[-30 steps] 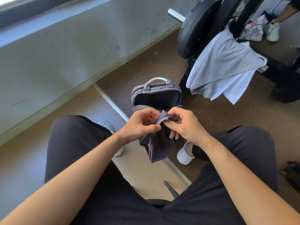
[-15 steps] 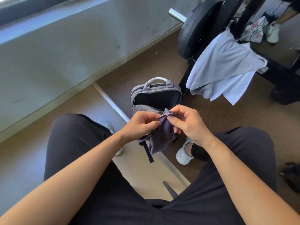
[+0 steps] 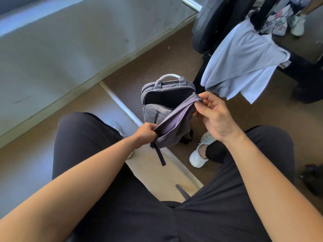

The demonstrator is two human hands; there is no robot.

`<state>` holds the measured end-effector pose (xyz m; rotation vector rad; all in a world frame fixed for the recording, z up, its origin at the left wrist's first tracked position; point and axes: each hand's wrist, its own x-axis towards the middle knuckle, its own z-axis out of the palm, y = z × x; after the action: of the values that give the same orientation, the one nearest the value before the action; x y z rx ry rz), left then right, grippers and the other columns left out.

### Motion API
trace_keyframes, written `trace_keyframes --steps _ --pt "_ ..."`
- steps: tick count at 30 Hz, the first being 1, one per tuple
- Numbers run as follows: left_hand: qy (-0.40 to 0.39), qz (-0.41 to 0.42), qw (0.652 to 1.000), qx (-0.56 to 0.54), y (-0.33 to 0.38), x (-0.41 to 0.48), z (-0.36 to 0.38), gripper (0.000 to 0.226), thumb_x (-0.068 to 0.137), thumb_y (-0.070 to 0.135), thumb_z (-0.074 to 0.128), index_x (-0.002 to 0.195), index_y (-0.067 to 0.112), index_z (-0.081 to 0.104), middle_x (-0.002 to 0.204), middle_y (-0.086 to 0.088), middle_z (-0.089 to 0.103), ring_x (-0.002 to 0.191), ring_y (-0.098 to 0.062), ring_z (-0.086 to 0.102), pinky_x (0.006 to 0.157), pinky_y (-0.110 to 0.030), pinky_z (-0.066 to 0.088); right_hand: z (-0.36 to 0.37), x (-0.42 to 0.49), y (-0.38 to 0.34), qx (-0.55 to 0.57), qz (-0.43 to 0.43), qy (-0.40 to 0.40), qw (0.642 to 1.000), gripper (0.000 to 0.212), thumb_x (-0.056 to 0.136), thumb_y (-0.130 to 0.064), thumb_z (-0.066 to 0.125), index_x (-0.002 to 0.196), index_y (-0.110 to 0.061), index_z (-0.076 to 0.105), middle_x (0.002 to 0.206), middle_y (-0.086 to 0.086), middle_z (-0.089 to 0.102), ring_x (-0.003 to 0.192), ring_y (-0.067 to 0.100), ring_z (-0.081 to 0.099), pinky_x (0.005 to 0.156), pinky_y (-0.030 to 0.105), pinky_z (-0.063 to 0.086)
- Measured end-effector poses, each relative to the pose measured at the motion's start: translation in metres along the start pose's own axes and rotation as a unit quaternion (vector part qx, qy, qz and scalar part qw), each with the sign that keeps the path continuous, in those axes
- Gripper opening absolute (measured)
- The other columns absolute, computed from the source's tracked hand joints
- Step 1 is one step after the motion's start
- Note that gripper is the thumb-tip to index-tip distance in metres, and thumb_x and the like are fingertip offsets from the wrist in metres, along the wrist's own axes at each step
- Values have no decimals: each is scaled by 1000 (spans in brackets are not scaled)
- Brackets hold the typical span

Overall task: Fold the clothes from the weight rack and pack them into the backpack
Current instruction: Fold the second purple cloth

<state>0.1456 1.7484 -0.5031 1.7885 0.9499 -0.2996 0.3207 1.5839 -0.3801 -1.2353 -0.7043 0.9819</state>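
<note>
Head view, backpack (image 3: 151,111) unzipped, garment (image 3: 174,126) held outside

Garment (image 3: 174,123) I'm holding: dusky purple-grey, plain, no print. Strap (image 3: 161,155) dangling under it: black. Backpack (image 3: 151,112): heathered mid-grey shell, black lining, black zip line on the front pocket, white handle (image 3: 170,76). On the weight rack (image 3: 262,13), which is black: a pale blue-grey shirt (image 3: 241,55), with a plain white garment (image 3: 253,88) under it. Weight plate (image 3: 206,23): dark charcoal. Bar end (image 3: 190,3): bright steel. Floor (image 3: 157,67): brown, fine speckle. Platform (image 3: 157,173): tan, with a white edge strip (image 3: 120,103). Wall (image 3: 70,41): dull grey-green, a few dark scuffs. My trousers (image 3: 78,137): black. My sneakers (image 3: 199,156): white. Bag (image 3: 277,20) at top right: off-white with a red print, too small to read.
</note>
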Motion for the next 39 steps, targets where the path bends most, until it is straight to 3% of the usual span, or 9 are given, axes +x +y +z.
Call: trace_keyframes --steps 4,9,13,16,22,28,31,33,39 --pt "-50 -43 998 14 -17 1 1 36 85 -2 62 111 20 75 103 -7 74 88 -21 64 70 -29 55 -6 4 1 9 -6 44 999 21 96 -5 59 93 -22 72 91 -1 69 89 14 63 81 26 53" --pt "-69 -19 996 48 -17 -6 10 29 83 14 77 108 25 68 104 -3 72 84 -19 65 75 -35 63 -13 5 -2 58 -3 59 997 23 93 -5 56 87 -21 71 89 1 68 89 15 63 85 27 53" --pt "-32 41 998 30 -8 -10 20 53 80 21 82 124 23 53 111 2 66 90 -15 66 65 -23 56 -19 3 -7 117 2 50 992 26 89 -5 50 82 -20 70 85 1 66 85 14 62 83 27 51" --pt "-11 78 997 11 -3 -10 26 67 78 21 85 134 24 49 119 1 65 105 -20 66 78 -27 59 -24 3 -7 149 2 47 988 18 85 -7 52 83 -16 68 89 6 64 88 19 60 84 30 49" --pt "51 99 993 -46 6 -5 24 51 76 14 90 118 24 63 112 3 66 97 -18 70 77 -33 63 -28 1 -10 216 3 61 975 17 78 -9 56 77 -20 69 87 6 61 82 18 59 80 32 48" --pt "155 53 984 -63 4 0 7 26 69 15 94 72 19 68 75 -7 74 76 -31 74 71 -45 63 -43 6 -6 178 -9 146 973 15 80 -7 53 78 -14 66 79 8 60 76 21 57 75 33 49" --pt "203 47 977 -32 6 -3 -5 25 69 15 93 68 16 68 68 -1 70 62 -8 67 57 -25 53 -51 9 -4 146 0 223 964 9 88 -4 54 85 -9 62 76 5 63 73 18 62 73 31 53" --pt "226 49 973 3 10 -10 -10 22 72 13 89 70 9 67 65 0 66 54 -2 60 48 -14 42 -54 11 0 96 17 273 957 14 94 -1 55 88 -8 64 77 4 68 77 17 67 77 32 56" --pt "203 45 978 26 14 -16 -32 27 72 5 80 63 11 55 58 2 52 57 -14 45 53 -24 35 -63 15 16 -238 30 349 906 9 98 -23 64 98 -15 67 92 3 70 90 19 68 82 35 59"
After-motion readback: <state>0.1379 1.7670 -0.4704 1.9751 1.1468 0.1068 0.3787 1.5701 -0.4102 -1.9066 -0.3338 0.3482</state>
